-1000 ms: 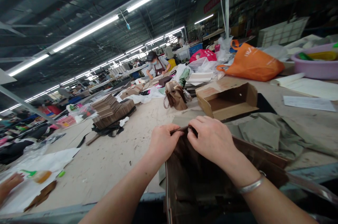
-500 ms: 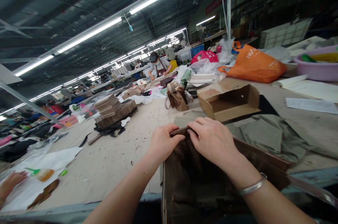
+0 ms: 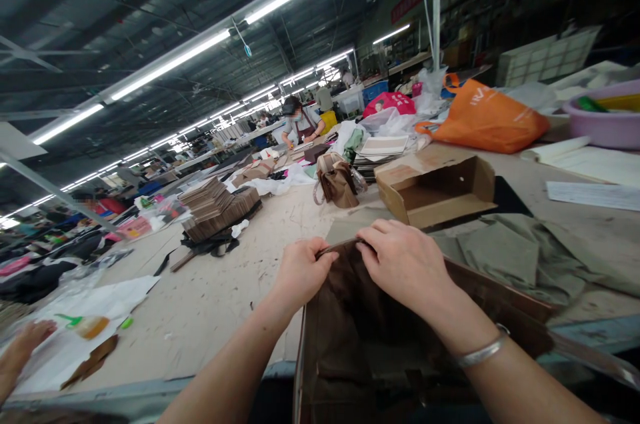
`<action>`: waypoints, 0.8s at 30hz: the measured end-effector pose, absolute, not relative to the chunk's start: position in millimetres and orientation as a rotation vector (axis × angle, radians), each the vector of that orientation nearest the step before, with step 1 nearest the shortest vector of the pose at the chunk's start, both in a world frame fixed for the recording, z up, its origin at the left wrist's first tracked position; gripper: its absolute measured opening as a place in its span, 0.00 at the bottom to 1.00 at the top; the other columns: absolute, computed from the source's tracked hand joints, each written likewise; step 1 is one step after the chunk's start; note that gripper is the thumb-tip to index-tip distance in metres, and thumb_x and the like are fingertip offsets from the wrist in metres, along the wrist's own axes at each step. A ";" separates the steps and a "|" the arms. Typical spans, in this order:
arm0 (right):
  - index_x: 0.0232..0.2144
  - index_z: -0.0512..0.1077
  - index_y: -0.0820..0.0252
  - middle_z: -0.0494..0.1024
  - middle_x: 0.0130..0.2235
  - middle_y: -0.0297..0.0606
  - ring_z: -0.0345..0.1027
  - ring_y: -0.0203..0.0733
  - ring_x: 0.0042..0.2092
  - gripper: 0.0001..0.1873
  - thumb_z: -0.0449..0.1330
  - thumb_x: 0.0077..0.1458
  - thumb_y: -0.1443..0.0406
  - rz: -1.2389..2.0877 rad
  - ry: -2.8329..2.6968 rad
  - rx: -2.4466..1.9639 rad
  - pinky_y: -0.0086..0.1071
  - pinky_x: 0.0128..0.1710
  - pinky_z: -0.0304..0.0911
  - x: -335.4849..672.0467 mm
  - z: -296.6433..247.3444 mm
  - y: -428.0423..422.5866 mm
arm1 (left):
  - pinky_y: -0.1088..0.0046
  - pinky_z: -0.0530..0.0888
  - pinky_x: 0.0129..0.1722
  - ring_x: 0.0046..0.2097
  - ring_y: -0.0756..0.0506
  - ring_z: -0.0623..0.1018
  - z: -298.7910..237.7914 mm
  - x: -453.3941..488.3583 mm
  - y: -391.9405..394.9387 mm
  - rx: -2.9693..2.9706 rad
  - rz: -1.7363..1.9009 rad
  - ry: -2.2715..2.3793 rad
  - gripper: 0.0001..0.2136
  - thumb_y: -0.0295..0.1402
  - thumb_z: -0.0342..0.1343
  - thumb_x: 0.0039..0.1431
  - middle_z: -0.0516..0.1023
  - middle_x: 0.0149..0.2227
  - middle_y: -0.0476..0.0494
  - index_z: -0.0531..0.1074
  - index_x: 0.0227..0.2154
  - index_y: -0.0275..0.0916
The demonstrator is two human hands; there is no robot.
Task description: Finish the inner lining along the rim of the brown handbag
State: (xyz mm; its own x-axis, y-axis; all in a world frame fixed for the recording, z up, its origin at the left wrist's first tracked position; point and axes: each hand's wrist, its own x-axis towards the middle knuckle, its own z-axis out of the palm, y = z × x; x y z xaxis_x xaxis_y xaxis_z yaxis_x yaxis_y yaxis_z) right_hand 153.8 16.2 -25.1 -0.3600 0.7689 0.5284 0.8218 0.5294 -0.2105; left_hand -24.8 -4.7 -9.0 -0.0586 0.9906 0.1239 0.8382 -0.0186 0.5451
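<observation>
A large dark brown bag [image 3: 360,357] stands at the table's near edge, its lining and upper rim facing me. My left hand [image 3: 303,271] pinches that rim between thumb and fingers at its left part. Close beside it, my right hand [image 3: 400,257] grips the same rim, fingers curled over the edge and a bracelet on the wrist. The bag's lower part drops out of view. Grey-green fabric [image 3: 520,254] lies crumpled on the table to the right of the bag.
An open cardboard box [image 3: 435,191] and a small brown handbag [image 3: 337,181] stand beyond my hands. Stacked brown pieces [image 3: 215,207] lie left. Another person's hand [image 3: 30,344] rests near a glue bottle [image 3: 87,326]. An orange bag [image 3: 485,117] sits right; a co-worker [image 3: 303,124] stands farther back.
My left hand has slid slightly left along the bag's rim, widening the gap between my hands. My right hand keeps its hold, almost in place.
</observation>
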 end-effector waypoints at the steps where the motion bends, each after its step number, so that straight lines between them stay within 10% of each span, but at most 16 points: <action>1: 0.34 0.72 0.53 0.74 0.35 0.35 0.64 0.42 0.39 0.09 0.52 0.58 0.63 -0.124 -2.192 -1.282 0.34 0.34 0.51 153.9 -25.2 16.3 | 0.78 0.62 0.25 0.26 0.51 0.70 -9.1 -24.9 -4.3 1.924 0.715 1.961 0.07 0.34 0.53 0.51 0.73 0.22 0.52 0.73 0.24 0.38; 24: 0.29 0.72 0.58 0.75 0.32 0.37 0.64 0.42 0.39 0.12 0.53 0.58 0.59 -0.192 -2.201 -1.200 0.41 0.53 0.44 145.4 -26.6 14.9 | 0.78 0.60 0.24 0.26 0.52 0.68 -8.7 -23.4 -0.1 1.858 0.714 1.876 0.05 0.33 0.55 0.48 0.69 0.21 0.53 0.72 0.23 0.37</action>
